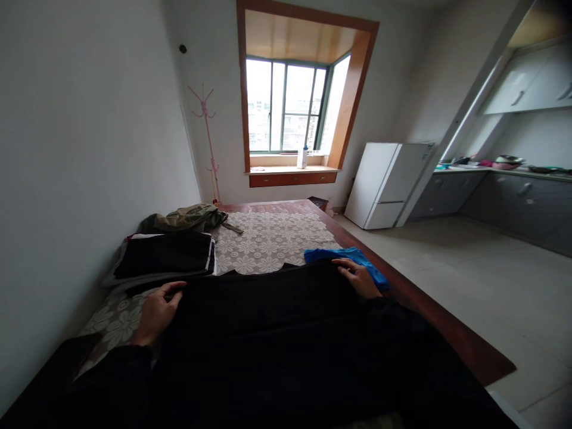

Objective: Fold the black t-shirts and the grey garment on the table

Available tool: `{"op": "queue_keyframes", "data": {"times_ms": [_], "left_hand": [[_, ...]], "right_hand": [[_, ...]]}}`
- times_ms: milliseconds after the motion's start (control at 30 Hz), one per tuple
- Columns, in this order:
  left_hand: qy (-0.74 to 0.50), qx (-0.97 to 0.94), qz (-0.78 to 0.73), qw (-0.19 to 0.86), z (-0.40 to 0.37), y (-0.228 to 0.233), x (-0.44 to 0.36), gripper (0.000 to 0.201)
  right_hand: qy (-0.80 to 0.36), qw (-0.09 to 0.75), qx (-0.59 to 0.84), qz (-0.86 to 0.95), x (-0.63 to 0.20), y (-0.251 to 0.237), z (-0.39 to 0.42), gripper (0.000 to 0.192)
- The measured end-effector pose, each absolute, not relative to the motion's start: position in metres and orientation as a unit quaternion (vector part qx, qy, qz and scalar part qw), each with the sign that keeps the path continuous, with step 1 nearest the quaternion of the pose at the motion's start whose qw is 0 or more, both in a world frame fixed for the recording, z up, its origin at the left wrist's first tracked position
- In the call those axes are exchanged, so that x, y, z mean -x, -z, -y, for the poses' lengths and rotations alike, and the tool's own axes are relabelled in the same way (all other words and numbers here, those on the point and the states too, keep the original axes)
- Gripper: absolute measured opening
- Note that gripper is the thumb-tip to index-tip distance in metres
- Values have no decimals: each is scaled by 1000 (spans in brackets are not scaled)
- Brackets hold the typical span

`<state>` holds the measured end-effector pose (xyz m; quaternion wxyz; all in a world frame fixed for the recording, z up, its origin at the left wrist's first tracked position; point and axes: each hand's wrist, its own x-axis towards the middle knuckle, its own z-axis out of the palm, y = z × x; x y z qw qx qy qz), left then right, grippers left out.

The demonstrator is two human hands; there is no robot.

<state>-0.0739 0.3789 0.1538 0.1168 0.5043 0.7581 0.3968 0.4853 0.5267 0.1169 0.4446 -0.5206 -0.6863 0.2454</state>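
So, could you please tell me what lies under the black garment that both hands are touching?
Past the black garment's far edge, a floral lace cloth shows, with a blue cloth at the right hand. The left hand rests on its edge. Whatever lies beneath its middle is covered.
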Motion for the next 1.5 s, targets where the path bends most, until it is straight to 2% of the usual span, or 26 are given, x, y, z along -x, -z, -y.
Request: {"op": "queue_keyframes", "data": {"times_ms": [233,333,433,600,867,1067,1400,1500], "left_hand": [[-456,-475,-736,154,-378,-157,74,38],[-456,-479,-730,170,-379,-155,76,36],[-415,-507,-745,127,-380,-154,76,32],[-423,-522,-736,78,-381,-151,76,41],[-386,-539,-746,67,-384,-144,80,45],[-330,-528,-780,70,-384,-145,80,44],[-360,-536,-763,35,-386,-145,81,41],[-360,-544,-756,54,-385,-146,79,43]], "right_hand": [[-323,470,506,647,-492,-118,-529,42],[-362,425,514,651,-496,-116,-532,44],[-322,395,520,685,-498,-114,-534,41],[-269,433,519,686,-496,-110,-535,41],[-235,393,503,733,-487,-110,-534,44],[-193,375,524,740,-486,-107,-535,39],[-148,387,492,765,-481,-113,-530,43],[-146,392,492,764,-480,-114,-529,44]]}}
